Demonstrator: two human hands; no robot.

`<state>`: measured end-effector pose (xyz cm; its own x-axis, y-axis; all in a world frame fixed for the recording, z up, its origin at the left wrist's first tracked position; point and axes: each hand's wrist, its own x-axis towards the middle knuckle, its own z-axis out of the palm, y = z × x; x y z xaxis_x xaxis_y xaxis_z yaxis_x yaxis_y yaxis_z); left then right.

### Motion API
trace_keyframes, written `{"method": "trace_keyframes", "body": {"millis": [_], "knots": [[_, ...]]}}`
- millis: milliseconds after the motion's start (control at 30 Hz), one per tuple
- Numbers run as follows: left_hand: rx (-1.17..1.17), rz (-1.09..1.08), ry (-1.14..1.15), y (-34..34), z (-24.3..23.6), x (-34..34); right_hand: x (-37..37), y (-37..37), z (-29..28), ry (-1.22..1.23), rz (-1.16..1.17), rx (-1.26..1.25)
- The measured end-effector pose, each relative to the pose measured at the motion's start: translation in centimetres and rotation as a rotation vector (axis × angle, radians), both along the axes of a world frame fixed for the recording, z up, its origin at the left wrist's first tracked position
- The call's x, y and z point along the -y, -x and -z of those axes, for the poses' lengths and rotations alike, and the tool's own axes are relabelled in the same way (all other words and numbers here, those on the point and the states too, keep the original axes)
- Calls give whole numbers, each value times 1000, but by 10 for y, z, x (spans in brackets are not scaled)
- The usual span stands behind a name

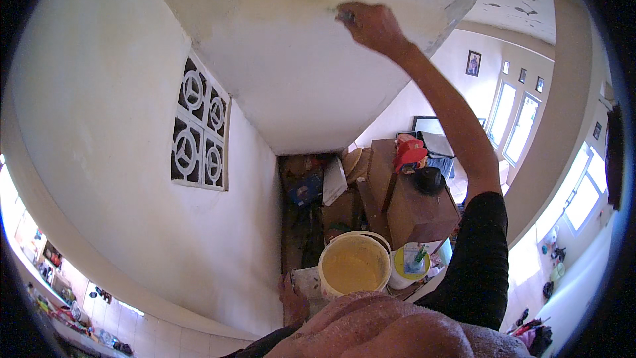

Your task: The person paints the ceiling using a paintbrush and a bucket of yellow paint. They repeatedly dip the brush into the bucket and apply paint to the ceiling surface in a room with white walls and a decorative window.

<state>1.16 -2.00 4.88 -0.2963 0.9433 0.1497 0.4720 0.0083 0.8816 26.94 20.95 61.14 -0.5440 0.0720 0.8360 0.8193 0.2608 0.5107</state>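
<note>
My right hand (368, 26) is raised to the stained, sloping underside of the ceiling (278, 59), its fingers curled round a small greenish tool (346, 17), mostly hidden by them. My left hand (294, 297) is low at the bottom, beside a pale flat piece (307, 278); I cannot make out whether it grips it. Right of that hand stands a white bucket (353, 266) holding pale yellow contents, its handle lying round the rim. A smaller white container with a yellow rim (401, 272) holds a green-handled item (419, 257).
Brown cabinets (417, 215) topped with red items (409, 152) and a black object (429, 181) stand ahead right, beside boxes and clutter (305, 185). A wall with a patterned vent (199, 126) bounds the left. A pale pillar (566, 46) rises at the right, near windows and framed pictures (473, 63).
</note>
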Motion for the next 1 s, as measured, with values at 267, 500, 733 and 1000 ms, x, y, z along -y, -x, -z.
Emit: {"method": "trace_keyframes", "body": {"millis": [267,500,733,1000], "knots": [[-27,102,10,2,13,-1,98,29,-104,-873,-498,136],[25,63,107,9,-30,8,-34,8,17,-339,-131,22],[-80,37,-46,5,64,-28,-65,-4,80,124,-121,40],[-85,-26,-77,10,39,-11,84,25,-121,-451,-368,12]]}}
